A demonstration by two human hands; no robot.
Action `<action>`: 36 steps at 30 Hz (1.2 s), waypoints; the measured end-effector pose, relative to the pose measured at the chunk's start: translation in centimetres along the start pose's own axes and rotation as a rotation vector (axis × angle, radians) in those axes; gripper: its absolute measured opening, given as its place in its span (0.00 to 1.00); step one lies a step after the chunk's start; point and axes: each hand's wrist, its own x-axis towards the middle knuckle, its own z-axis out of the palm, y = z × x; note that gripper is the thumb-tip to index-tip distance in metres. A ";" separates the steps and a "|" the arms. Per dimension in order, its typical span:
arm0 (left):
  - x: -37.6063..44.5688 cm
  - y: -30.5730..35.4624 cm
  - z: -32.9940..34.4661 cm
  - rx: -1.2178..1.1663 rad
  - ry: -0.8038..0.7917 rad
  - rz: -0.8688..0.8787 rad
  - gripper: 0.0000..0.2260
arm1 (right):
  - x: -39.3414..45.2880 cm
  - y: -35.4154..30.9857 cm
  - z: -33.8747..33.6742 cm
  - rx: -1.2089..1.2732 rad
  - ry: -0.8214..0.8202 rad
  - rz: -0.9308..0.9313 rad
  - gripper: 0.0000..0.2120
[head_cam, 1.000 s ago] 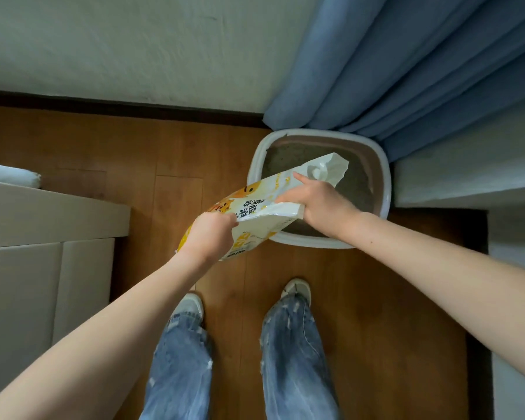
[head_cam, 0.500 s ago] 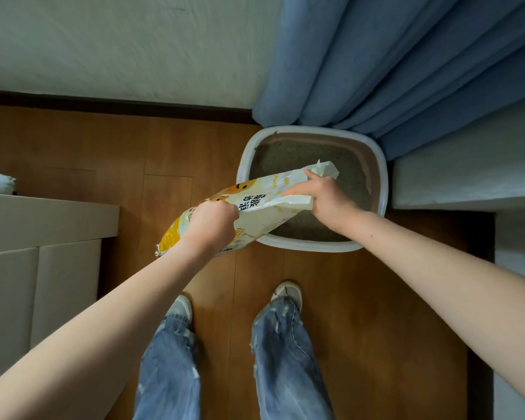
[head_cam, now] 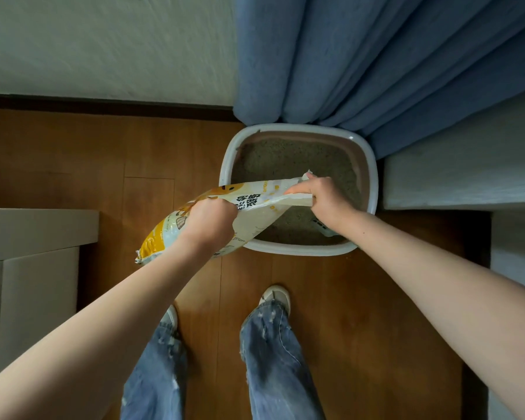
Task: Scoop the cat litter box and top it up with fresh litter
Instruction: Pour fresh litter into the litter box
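Topping up now — I've got the litter bag (head_cam: 249,207) tipped on its side, mouth end over the litter box (head_cam: 297,251), tail end hanging out over the wood floor (head_cam: 73,153) to my left. My left hand (head_cam: 208,221) has a curled grip on the bag's middle, bunching the plastic; my right hand (head_cam: 326,197) pinches the open end w/ fingers wrapped round the flap, just above the grey litter (head_cam: 285,160) already in the box. Can't see any grains falling, so I judge the pour hasn't really got going. To do it well: raise the left side so the contents slide toward the mouth, keep the right low and inside the rim so nothing skips onto the floor, and open the flap only partway — a slow stream beats a dump, less dust too. Sweep the mouth front to back for an even layer. The curtain (head_cam: 376,56) hangs at the box's far edge, so I'd stay clear of it.
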 end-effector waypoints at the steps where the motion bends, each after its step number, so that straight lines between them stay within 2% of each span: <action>1: 0.1 0.2 0.0 -0.003 0.000 0.005 0.11 | -0.1 0.2 -0.1 -0.012 -0.003 -0.002 0.19; 7: 0.4 1.2 0.0 -0.029 -0.013 0.024 0.14 | 0.5 1.2 -0.8 -0.121 -0.106 -0.019 0.22; 12: 0.5 1.4 0.0 -0.065 -0.017 0.022 0.14 | -0.2 -1.6 -4.3 -0.474 -0.341 -0.098 0.20; 17: 0.5 1.4 -0.1 -0.045 -0.023 0.036 0.14 | 0.0 -5.3 -1.4 -0.771 -0.200 -0.314 0.22; 20: 0.4 1.5 -0.1 -0.006 -0.009 0.057 0.13 | 1.3 -7.5 3.1 -0.885 -0.223 -0.258 0.23; 24: 0.2 1.1 0.7 -0.008 -0.001 0.043 0.12 | 2.6 -8.3 5.7 -0.913 -0.203 -0.140 0.13; 28: 0.2 0.4 1.7 -0.023 0.008 0.063 0.14 | 2.7 -7.6 5.6 -0.966 -0.232 -0.232 0.13; 30: 0.0 0.2 2.7 -0.049 0.060 0.097 0.14 | 3.0 -7.2 5.3 -0.983 -0.236 -0.284 0.13; 32: -0.4 -0.7 3.8 -0.145 0.201 0.108 0.12 | 3.2 -6.9 4.9 -0.978 -0.239 -0.307 0.12; 34: -0.9 -2.1 5.5 -0.289 0.301 0.086 0.18 | 3.2 -6.6 4.6 -0.955 -0.250 -0.308 0.12; 36: -1.8 -4.0 7.8 -0.293 0.248 0.019 0.32 | 3.2 -6.1 4.6 -0.938 -0.246 -0.307 0.12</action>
